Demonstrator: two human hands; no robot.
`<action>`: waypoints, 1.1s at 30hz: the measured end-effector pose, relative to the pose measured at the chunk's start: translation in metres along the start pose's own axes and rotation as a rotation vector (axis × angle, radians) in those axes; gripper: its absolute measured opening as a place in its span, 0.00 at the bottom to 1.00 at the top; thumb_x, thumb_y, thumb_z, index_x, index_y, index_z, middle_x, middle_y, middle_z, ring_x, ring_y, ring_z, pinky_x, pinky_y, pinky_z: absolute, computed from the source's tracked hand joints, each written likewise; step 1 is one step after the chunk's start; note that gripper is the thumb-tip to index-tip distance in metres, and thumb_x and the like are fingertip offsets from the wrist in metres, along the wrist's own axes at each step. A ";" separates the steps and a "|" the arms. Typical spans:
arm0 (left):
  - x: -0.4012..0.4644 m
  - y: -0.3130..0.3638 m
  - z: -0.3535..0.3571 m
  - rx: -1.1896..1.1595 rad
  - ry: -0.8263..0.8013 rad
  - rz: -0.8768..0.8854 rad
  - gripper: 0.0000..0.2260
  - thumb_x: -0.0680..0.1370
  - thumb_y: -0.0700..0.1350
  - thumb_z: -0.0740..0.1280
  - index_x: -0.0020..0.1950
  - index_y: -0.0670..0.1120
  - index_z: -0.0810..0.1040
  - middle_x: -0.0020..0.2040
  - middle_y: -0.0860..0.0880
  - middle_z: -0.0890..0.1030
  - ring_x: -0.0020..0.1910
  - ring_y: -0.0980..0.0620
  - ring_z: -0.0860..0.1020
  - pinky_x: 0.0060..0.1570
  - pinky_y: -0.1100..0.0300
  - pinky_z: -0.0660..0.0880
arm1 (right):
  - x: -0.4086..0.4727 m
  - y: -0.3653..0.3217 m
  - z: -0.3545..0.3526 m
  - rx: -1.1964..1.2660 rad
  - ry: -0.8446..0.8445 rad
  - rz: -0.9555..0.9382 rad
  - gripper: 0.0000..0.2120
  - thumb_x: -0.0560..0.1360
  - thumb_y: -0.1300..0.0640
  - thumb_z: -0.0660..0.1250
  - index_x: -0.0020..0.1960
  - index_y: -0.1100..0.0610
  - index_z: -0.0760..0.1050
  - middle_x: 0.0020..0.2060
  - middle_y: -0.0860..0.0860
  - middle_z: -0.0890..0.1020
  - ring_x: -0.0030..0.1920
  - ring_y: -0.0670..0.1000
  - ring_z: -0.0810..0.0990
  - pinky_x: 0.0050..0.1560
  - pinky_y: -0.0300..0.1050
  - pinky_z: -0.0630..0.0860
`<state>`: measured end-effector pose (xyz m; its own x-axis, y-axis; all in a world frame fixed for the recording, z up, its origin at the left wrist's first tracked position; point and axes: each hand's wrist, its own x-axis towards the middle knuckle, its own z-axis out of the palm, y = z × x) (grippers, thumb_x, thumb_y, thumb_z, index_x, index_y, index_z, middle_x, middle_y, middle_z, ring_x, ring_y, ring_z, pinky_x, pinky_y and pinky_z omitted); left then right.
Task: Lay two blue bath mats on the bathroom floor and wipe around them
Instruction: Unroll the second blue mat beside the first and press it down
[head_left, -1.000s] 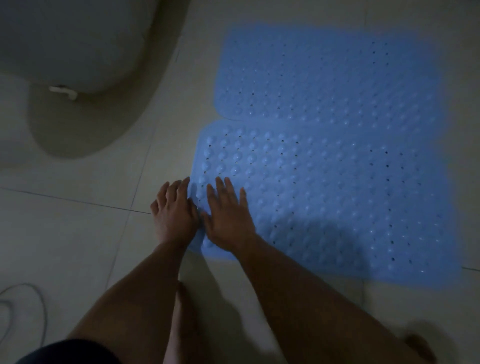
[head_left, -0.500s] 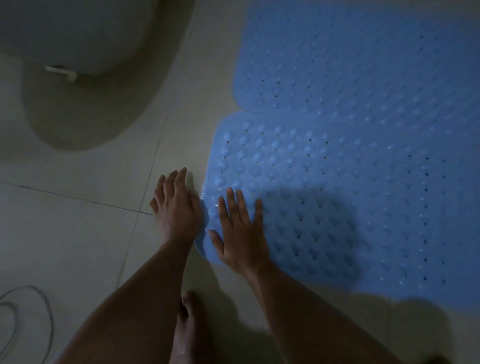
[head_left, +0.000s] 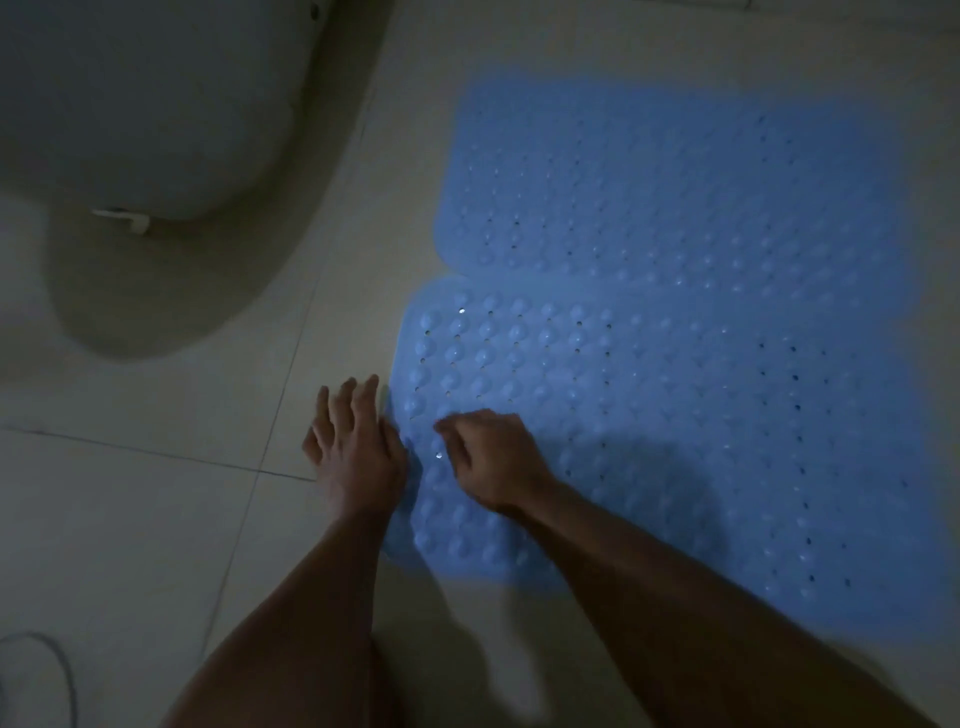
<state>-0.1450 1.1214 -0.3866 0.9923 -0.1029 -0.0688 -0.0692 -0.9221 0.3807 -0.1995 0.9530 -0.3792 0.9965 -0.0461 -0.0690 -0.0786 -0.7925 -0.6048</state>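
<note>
Pale tiles make up the bathroom floor (head_left: 156, 519) on which we work, and they carry everything here, starting with the white toilet base (head_left: 156, 156) at the far left. To its right lie the two blue mats: the far mat (head_left: 675, 197) towards the far right corner of our view, and the near mat (head_left: 649, 415) just in front of it, their long edges touching or slightly overlapping; we cannot tell which. Both look flat, so we judge the laying nearly finished and the wiping not yet begun. Our right hand (head_left: 493, 462) sits on the near mat close to its left edge, fingers curled under; whether they pinch the rubber we cannot tell. Our left hand (head_left: 353, 447) rests flat on the tile, fingers spread, its thumb side against that same edge. A thin cable (head_left: 57, 670) loops at the near left corner. We expect the mats to be light, floppy and rather grippy, with bumps and small holes; the left edge or a corner seems the best place to lift or tug them.
</note>
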 end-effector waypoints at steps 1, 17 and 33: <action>-0.002 0.006 0.003 0.015 -0.014 0.047 0.26 0.79 0.51 0.56 0.78 0.50 0.67 0.79 0.45 0.66 0.81 0.40 0.56 0.74 0.37 0.59 | 0.009 0.008 -0.017 0.020 -0.011 0.028 0.15 0.78 0.52 0.60 0.58 0.52 0.82 0.53 0.51 0.87 0.55 0.57 0.84 0.57 0.58 0.79; -0.020 0.040 0.049 0.309 -0.161 0.297 0.38 0.81 0.68 0.52 0.85 0.51 0.48 0.85 0.44 0.43 0.84 0.42 0.40 0.79 0.34 0.48 | 0.040 0.073 -0.075 -0.012 0.147 0.084 0.10 0.76 0.56 0.64 0.55 0.52 0.81 0.47 0.48 0.85 0.51 0.56 0.81 0.53 0.57 0.77; 0.020 0.074 0.014 0.060 0.017 -0.005 0.23 0.79 0.62 0.56 0.69 0.53 0.76 0.61 0.45 0.83 0.72 0.43 0.70 0.71 0.42 0.62 | 0.026 0.105 -0.140 -0.174 -0.061 0.264 0.14 0.78 0.51 0.63 0.62 0.49 0.78 0.59 0.50 0.81 0.62 0.56 0.76 0.63 0.55 0.71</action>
<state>-0.1316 1.0462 -0.3732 0.9942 -0.0922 -0.0549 -0.0695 -0.9432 0.3247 -0.1780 0.7836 -0.3336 0.9386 -0.2310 -0.2563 -0.3228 -0.8505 -0.4153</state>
